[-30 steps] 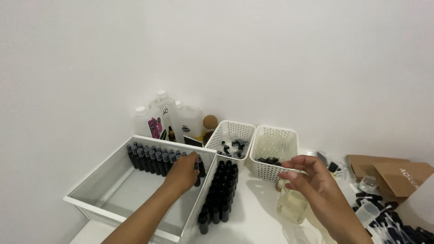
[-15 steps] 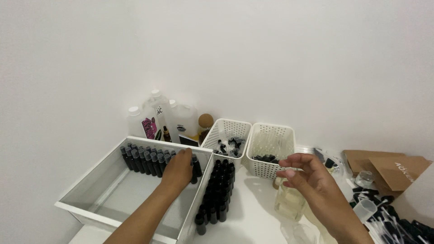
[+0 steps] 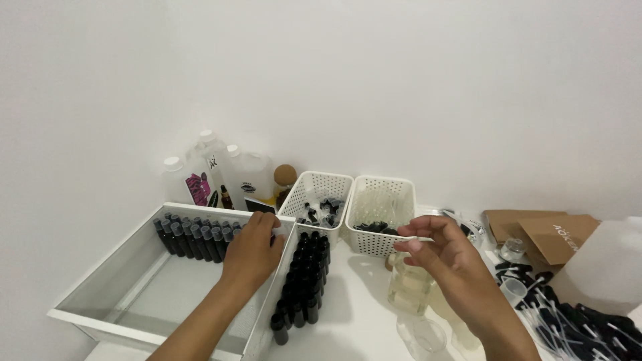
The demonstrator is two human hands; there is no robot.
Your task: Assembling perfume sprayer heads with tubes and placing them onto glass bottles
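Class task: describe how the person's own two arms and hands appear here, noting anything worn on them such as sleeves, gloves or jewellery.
Both forearms are bare, with no sleeve in view. The left hand and the right hand wear no gloves. No ring, watch or bracelet shows on either. The fingers are uncovered and carry no tape or markings.

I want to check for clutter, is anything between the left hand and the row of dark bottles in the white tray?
Nothing visible. The left hand is already at the right end of the row of dark bottles inside the white tray.

Two white baskets [image 3: 314, 194], one tray [image 3: 127, 267], three jugs [image 3: 249, 175].
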